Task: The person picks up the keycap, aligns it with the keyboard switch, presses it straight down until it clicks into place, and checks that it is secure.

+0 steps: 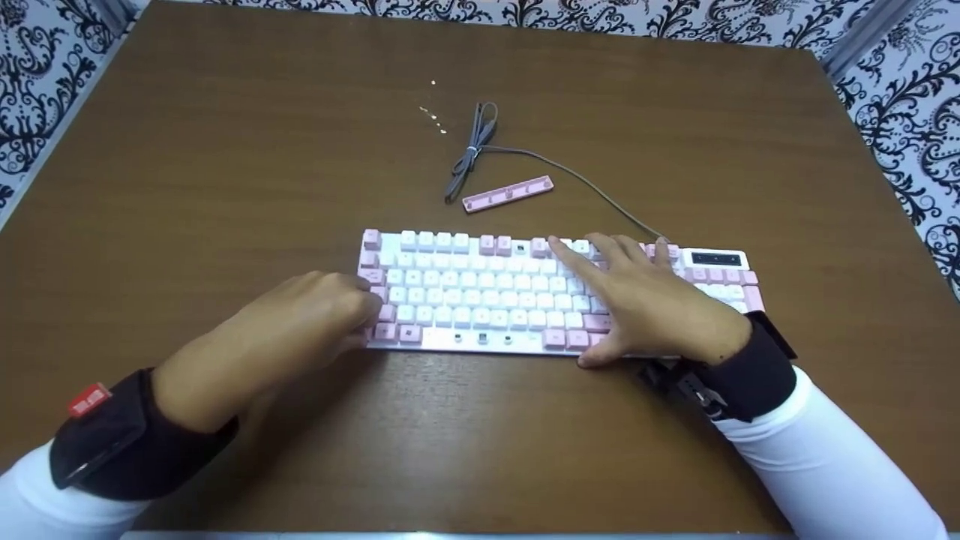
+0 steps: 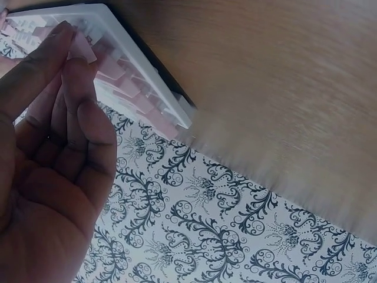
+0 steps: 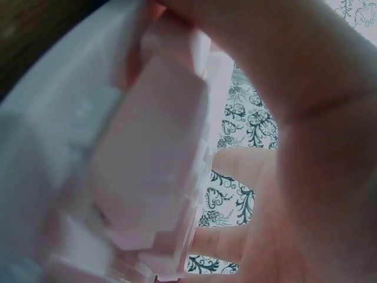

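Observation:
A white and pink keyboard (image 1: 480, 289) lies on the wooden table. My left hand (image 1: 322, 311) is at its left end; in the left wrist view, thumb and forefinger pinch a pink keycap (image 2: 82, 48) at the keyboard's corner. Whether that keycap sits on its switch cannot be told. My right hand (image 1: 637, 296) rests spread across the keyboard's right part, fingertips near the far edge and thumb at the near edge. It covers several keys. Bare switches show along the spacebar slot (image 1: 480, 340) and at one gap in the top row.
Behind the keyboard lies a loose pink spacebar keycap (image 1: 508, 194), underside up. A tied grey cable (image 1: 471, 154) runs to the keyboard's back edge. Small pale flecks (image 1: 433, 116) lie farther off on the table (image 1: 225, 150). Black-and-white patterned covering (image 1: 915, 135) surrounds the table.

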`<state>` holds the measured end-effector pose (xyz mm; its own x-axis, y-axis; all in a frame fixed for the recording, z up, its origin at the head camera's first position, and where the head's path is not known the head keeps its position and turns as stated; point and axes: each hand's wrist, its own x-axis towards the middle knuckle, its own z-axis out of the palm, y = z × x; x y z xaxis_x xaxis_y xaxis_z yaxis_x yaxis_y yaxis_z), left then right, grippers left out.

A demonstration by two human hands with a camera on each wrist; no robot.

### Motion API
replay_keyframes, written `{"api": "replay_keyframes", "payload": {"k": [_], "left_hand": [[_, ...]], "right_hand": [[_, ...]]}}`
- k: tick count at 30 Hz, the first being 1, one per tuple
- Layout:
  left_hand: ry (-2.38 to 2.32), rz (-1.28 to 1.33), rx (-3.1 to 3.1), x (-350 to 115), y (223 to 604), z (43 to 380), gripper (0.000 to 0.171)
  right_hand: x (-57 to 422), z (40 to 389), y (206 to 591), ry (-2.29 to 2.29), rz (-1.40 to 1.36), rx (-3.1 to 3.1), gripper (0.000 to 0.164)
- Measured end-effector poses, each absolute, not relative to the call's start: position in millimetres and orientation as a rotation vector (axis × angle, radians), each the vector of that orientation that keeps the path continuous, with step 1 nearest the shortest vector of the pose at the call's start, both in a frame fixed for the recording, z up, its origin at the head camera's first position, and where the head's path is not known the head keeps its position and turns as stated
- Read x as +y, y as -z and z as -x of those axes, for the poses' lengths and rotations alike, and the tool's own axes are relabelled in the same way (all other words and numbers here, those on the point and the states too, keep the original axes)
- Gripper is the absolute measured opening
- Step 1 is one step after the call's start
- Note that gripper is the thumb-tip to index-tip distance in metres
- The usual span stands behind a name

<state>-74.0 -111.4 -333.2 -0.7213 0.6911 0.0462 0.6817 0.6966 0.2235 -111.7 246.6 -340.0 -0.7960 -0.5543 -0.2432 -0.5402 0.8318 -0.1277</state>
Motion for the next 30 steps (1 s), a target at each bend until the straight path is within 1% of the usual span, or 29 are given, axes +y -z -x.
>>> {"api": "replay_keyframes", "payload": {"k": [9,19,30], "left_hand": [[-0.357,-1.202,2.872,-108.7,334.9,73.8,0.018],[-0.361,-1.17,2.824,-108.0,329.9,79.6,0.021],[-0.385,-1.184,2.873,-114.0,336.4,71.5,0.02]], "right_hand": [[248.0,111.6,339.6,0.057,0.85,2.739,0.132],[249.8,110.9,340.1,0.066,0.829,2.738,0.133],[245.7,112.2,338.0,0.065,0.856,2.731,0.133]]}}
